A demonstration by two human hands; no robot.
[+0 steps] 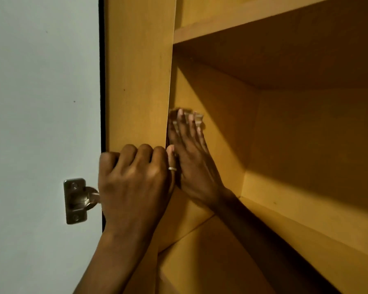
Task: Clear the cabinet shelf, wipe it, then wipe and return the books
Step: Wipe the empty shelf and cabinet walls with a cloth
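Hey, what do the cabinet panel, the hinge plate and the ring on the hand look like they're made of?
Cabinet panel: likely laminated board, going by its smooth, even yellow-brown surface with faint grain. Hinge plate: metal, with a dull silvery sheen and screw heads. Ring: probably pale metal; it glints, but is too small to tell.

Under the right hand [191, 158] something pale [197, 117] shows — blurred, mostly covered, unidentifiable.

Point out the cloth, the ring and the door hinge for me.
cloth [198, 117], head view: corner showing past the fingertips.
ring [172, 168], head view: band on a left-hand finger.
door hinge [75, 200], head view: metal mounting plate.
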